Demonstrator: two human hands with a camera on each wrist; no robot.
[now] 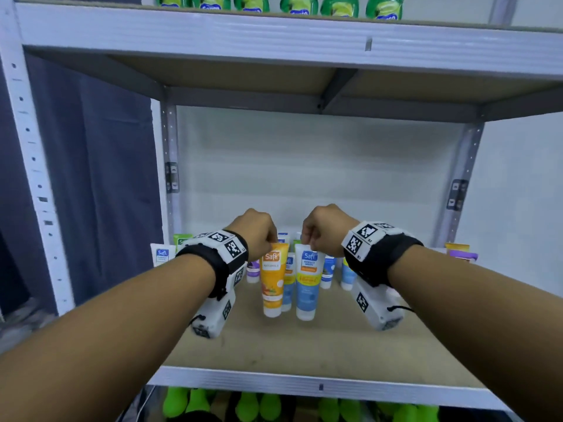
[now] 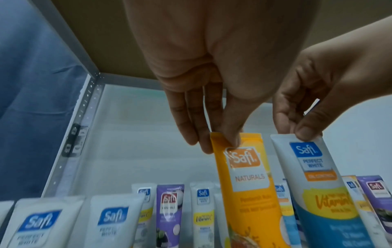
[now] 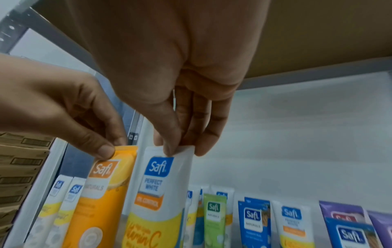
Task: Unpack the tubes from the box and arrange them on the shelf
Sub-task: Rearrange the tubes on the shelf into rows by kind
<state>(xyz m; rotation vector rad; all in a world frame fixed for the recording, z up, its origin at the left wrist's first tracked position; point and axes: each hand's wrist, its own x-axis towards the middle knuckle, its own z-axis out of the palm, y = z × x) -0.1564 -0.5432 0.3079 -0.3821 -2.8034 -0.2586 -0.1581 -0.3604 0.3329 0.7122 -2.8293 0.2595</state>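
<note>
An orange Safi Naturals tube point(image 1: 272, 278) point(image 2: 250, 189) point(image 3: 101, 198) stands cap-down on the shelf board point(image 1: 304, 345). My left hand point(image 1: 259, 236) point(image 2: 220, 141) point(image 3: 106, 151) pinches its crimped top edge. Just to its right stands a white and blue Safi Perfect White tube point(image 1: 307, 281) point(image 2: 318, 184) point(image 3: 159, 193), also cap-down. My right hand point(image 1: 320, 236) point(image 3: 171, 149) point(image 2: 305, 132) pinches the top of that one between thumb and fingers. The two tubes stand side by side, in front of the other tubes. No box shows in the head view.
Behind stand rows of other Safi tubes point(image 1: 327, 269) point(image 2: 169, 209) point(image 3: 214, 216), white, purple, green and blue. Green bottles point(image 1: 338, 6) fill the shelf above and green items point(image 1: 259, 406) the shelf below. Brown cartons point(image 3: 21, 167) sit at the left. The board's front part point(image 1: 304, 354) is bare.
</note>
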